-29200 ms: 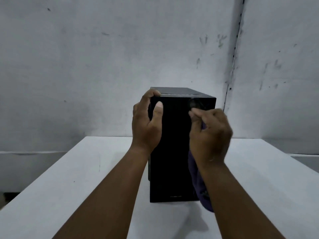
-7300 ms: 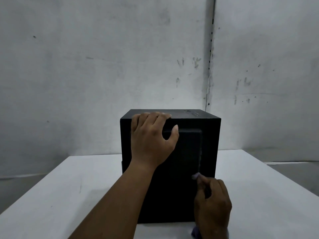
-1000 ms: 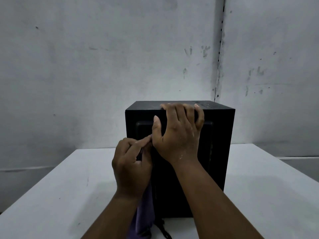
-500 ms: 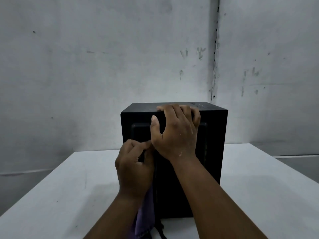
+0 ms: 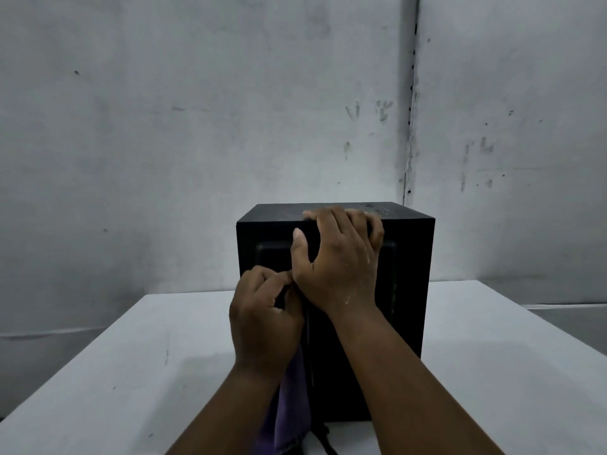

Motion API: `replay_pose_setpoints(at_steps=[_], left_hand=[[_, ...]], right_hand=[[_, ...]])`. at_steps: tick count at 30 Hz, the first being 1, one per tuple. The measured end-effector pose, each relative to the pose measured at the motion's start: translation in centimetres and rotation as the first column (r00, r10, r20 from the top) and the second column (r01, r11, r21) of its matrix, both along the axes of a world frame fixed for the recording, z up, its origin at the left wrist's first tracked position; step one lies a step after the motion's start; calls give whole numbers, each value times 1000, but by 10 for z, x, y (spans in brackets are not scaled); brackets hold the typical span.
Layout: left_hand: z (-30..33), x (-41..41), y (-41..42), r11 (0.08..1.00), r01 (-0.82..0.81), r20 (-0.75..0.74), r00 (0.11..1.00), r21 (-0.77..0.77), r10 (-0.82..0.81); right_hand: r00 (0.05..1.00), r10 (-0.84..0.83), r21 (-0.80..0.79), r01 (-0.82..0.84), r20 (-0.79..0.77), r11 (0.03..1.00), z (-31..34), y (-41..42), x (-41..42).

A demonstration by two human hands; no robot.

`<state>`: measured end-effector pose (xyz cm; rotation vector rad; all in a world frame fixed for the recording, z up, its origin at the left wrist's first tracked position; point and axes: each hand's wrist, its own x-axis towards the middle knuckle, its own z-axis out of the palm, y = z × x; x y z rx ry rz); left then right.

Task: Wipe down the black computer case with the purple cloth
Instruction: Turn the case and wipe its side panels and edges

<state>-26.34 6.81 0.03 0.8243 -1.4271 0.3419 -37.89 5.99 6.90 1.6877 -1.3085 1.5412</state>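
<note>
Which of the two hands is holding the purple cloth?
The left hand: its curled fingers pinch the purple cloth, which hangs below it. The right hand only grips the top edge of the black computer case.

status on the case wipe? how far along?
Mid-wipe. In hand: left hand grips the cloth against the case's near face, cloth hanging below the wrist; right hand steadies the top edge. Done: can't tell, no face looks visibly cleaner. Left: unclear; the far sides are hidden.
</note>
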Motion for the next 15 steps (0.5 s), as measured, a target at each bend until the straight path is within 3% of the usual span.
replay_pose_setpoints(at_steps=[15], left_hand=[[2,2,2,997,62,-17,998,47,-61]], right_hand=[[1000,-4,-1,4,-4,1000,-1,0,0]])
